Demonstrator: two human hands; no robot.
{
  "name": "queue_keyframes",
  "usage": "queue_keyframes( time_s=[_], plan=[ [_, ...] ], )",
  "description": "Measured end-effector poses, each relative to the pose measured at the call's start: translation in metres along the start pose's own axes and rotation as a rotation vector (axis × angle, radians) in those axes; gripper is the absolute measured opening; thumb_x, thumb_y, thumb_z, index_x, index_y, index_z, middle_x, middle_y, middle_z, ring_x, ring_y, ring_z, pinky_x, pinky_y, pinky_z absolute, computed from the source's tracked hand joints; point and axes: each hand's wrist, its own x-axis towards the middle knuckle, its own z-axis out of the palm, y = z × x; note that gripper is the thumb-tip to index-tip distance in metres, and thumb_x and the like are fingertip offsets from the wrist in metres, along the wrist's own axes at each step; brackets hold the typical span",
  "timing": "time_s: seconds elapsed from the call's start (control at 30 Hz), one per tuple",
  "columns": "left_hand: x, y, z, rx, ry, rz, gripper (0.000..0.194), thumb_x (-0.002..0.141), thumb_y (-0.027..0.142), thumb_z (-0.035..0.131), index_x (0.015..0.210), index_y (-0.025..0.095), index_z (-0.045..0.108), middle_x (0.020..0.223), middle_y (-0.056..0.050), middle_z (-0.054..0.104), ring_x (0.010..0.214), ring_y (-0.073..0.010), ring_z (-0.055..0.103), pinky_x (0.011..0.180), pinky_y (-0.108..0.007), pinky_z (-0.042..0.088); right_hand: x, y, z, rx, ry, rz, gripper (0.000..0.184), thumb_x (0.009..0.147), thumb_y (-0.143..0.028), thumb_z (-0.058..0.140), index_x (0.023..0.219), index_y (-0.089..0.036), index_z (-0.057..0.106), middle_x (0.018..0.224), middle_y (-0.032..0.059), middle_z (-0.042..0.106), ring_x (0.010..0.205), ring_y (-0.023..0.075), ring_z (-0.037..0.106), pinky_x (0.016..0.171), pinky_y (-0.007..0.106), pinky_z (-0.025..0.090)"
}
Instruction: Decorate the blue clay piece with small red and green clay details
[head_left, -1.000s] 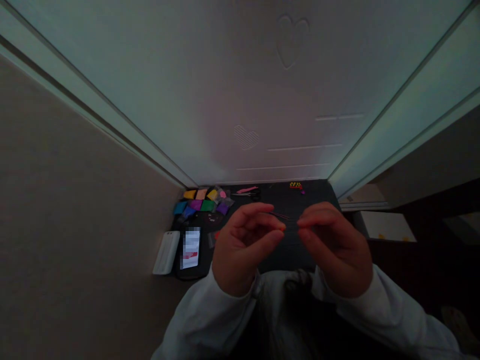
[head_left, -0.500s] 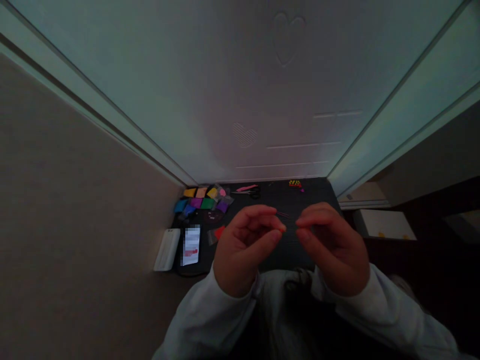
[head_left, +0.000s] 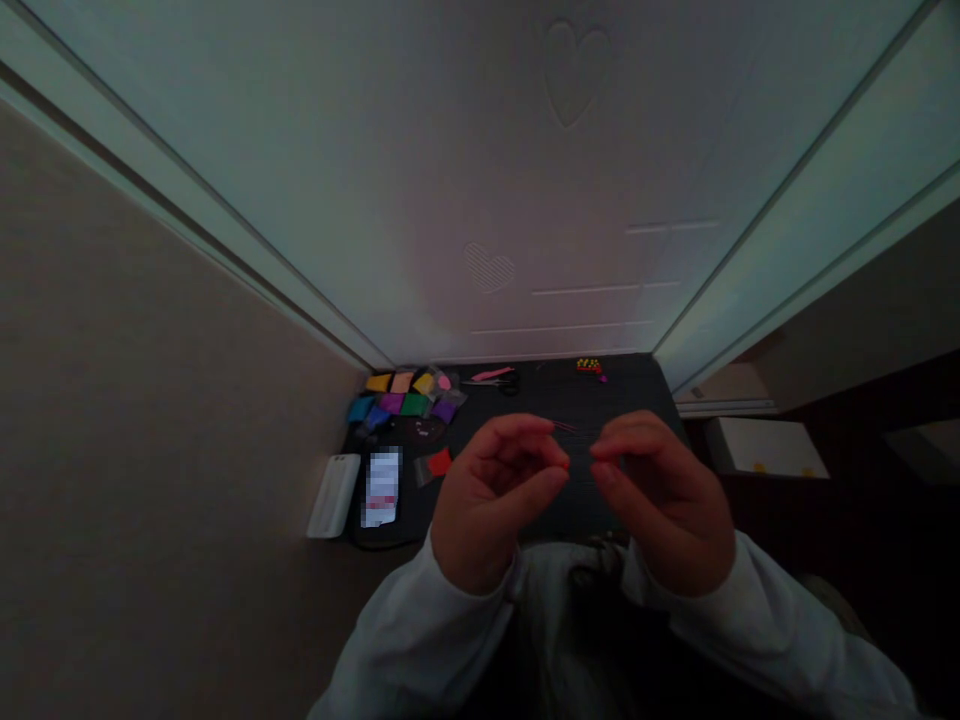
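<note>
Over the dark table, my left hand [head_left: 501,495] is closed in a pinch, thumb and fingertips together on a small red piece [head_left: 565,464] that barely shows. Facing it across a narrow gap, my right hand [head_left: 666,490] also has its thumb and index fingertips pressed together; whatever is between them, if anything, is too small to make out. Left of my left hand lies an opened clear bag with a red block [head_left: 439,462] in it. Thin pinkish sticks [head_left: 564,427] lie on the table behind the gap between my hands.
Bags of coloured material [head_left: 412,405] cluster at the table's back left. Beside them are black-handled scissors [head_left: 506,382] and a pink strip [head_left: 493,373]. A phone [head_left: 382,488] and a white case [head_left: 334,496] are at the left edge. A small yellow-dotted item [head_left: 589,366] sits at the back.
Both hands keep nearly the same pose. The view has shifted slightly, and the bag with the red block shows more fully beside my left hand.
</note>
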Motion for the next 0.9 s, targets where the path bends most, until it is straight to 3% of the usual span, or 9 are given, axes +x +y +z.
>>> queue_keyframes(
  time_s=[0.3,0.53,0.63,0.73,0.9],
  plan=[
    [-0.001,-0.002,0.003,-0.025,-0.037,-0.030,0.030,0.067,0.005,0.066,0.089,0.025,0.064,0.073,0.005,0.070,0.071,-0.0061,0.061,0.071,-0.016,0.046,-0.003,0.002,0.003,-0.011,0.032,-0.008,0.021,0.073,-0.010,0.056,0.090,-0.022,0.056,0.075,0.0004,0.050,0.070,0.0141,0.049,0.064,0.032,0.041],
    [-0.003,-0.003,0.010,0.052,0.079,0.008,0.023,0.067,0.007,0.067,0.084,0.023,0.065,0.072,0.003,0.072,0.070,-0.0102,0.065,0.068,-0.019,0.049,-0.003,0.002,0.002,-0.142,0.077,-0.111,0.027,0.071,-0.007,0.058,0.092,-0.023,0.054,0.077,0.0007,0.050,0.069,0.0137,0.048,0.062,0.031,0.042],
    [-0.008,-0.003,0.015,0.113,0.105,0.033,0.025,0.072,0.010,0.062,0.092,0.024,0.064,0.082,0.001,0.073,0.080,-0.0134,0.065,0.075,-0.024,0.048,-0.002,0.003,0.004,-0.215,0.098,-0.158,0.031,0.070,-0.006,0.059,0.095,-0.023,0.053,0.078,0.0008,0.051,0.070,0.0138,0.048,0.061,0.030,0.042],
    [-0.013,-0.002,0.017,0.079,0.052,0.047,0.033,0.075,0.013,0.058,0.106,0.025,0.058,0.095,-0.001,0.071,0.097,-0.0165,0.060,0.089,-0.030,0.042,-0.002,0.006,0.005,-0.249,0.125,-0.177,0.034,0.069,-0.007,0.060,0.097,-0.023,0.052,0.079,0.0011,0.051,0.073,0.0146,0.048,0.061,0.030,0.041],
    [-0.014,-0.001,0.011,0.033,-0.007,0.036,0.040,0.077,0.014,0.054,0.115,0.024,0.049,0.100,-0.004,0.069,0.110,-0.0208,0.052,0.099,-0.040,0.030,0.000,0.011,0.003,-0.209,0.159,-0.107,0.032,0.070,-0.013,0.062,0.098,-0.024,0.051,0.082,0.0010,0.048,0.068,0.0130,0.045,0.060,0.031,0.041]
  ],
)
